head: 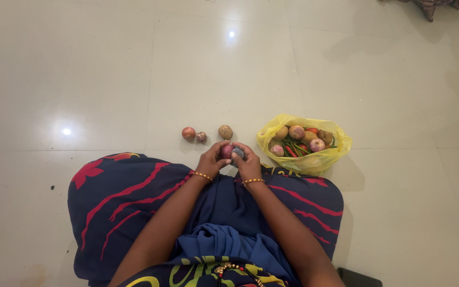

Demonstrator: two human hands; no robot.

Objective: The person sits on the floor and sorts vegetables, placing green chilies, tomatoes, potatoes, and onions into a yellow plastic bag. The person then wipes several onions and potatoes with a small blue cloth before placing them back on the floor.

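Hands [231,159] clasping onion [227,151], bag [304,159] close right, open floor [134,69] ahead

Both forearms reach forward and converge; left hand [212,159] and right hand [248,163] meet, fingers curled inward, wrists bent.

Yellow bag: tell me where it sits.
In the head view, the yellow bag lies open on the floor, right of the right hand, holding vegetables.

Pale tiled floor [81,64]: three loose vegetables [202,136], yellow bag [341,143].
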